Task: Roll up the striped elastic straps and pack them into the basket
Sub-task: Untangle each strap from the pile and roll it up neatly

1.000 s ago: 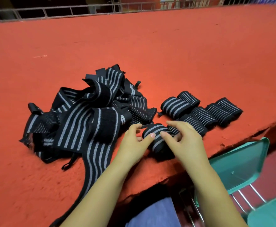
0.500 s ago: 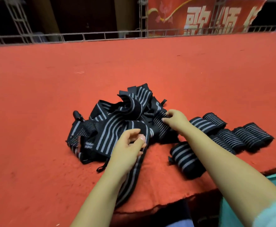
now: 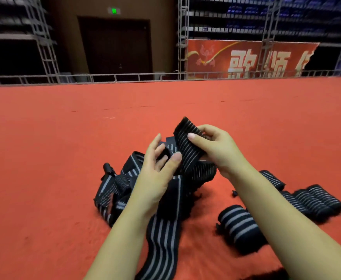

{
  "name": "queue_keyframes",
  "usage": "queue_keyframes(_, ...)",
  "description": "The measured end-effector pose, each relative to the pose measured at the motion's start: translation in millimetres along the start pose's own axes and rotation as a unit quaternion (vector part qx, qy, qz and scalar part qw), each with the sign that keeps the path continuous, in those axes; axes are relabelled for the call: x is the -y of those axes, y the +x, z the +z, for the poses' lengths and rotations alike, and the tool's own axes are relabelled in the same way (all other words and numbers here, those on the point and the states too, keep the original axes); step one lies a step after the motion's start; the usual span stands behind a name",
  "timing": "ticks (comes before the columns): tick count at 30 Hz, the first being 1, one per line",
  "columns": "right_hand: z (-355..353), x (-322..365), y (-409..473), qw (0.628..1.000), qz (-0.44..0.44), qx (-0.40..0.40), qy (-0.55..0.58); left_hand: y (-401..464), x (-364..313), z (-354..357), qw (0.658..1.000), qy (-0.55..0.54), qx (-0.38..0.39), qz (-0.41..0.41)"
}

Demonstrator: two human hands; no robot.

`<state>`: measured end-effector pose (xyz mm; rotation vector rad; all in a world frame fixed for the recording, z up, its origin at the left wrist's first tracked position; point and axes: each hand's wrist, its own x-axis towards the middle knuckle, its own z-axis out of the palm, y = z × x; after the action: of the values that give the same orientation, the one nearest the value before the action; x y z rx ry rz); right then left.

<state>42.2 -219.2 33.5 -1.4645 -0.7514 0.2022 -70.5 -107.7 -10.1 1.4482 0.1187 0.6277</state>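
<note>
Two hands | right (image 3: 216, 150) pinches strap (image 3: 187, 148), left (image 3: 157, 168) loose-fingered beside it | banner (image 3: 246, 59) reads 歌颂

A heap of loose straps (image 3: 125, 184) lies on the carpet (image 3: 44, 148), with both hands above it. Right of the heap sits one roll (image 3: 238, 223); behind that roll, further right, a row of rolls (image 3: 311, 201). A railing (image 3: 105, 77) runs behind the carpet.

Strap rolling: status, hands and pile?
Right hand pinches lifted strap end; left hand open beside it. Loose pile unrolled. Finished rolls on carpet. Nothing blocking.
</note>
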Motion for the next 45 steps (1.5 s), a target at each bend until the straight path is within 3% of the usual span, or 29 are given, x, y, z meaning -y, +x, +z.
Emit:
queue_keyframes(3,24,13,-15,0.995,-0.041,0.081,-0.051,2,-19,-12,0.997,-0.076,0.004,0.013)
queue_keyframes(5,37,14,-26,0.983,-0.054,0.154,-0.079,-2,-24,-21,0.996,-0.076,-0.034,0.026)
queue_keyframes(8,51,5,-42,0.97,-0.036,0.24,-0.016,-15,-21,-39,0.989,-0.097,-0.109,0.013)
queue_keyframes(13,75,-25,-63,0.979,0.01,0.173,0.106,-46,-13,-80,0.98,-0.099,-0.168,-0.027)
queue_keyframes(17,101,-48,-75,0.991,-0.032,0.126,-0.028,-63,-11,-99,0.978,-0.114,-0.168,-0.04)
queue_keyframes(20,113,-55,-76,0.971,-0.102,0.12,-0.179,-72,-13,-110,0.975,-0.134,-0.165,-0.064)
queue_keyframes(24,120,-56,-74,0.964,-0.097,0.132,-0.207,-79,-12,-115,0.98,-0.104,-0.15,-0.079)
queue_keyframes(28,125,-57,-75,0.974,-0.077,0.116,-0.176,-81,-4,-116,0.991,0.074,-0.087,-0.067)
queue_keyframes(34,112,-55,-74,0.985,-0.053,0.12,-0.109,-77,3,-121,0.981,0.054,-0.183,-0.046)
queue_keyframes(39,99,-61,-79,0.972,-0.043,0.167,-0.16,-70,-8,-127,0.962,-0.013,-0.271,-0.027)
queue_keyframes(45,92,-66,-80,0.978,-0.008,0.154,-0.142,-59,-27,-147,0.942,-0.016,-0.334,0.015)
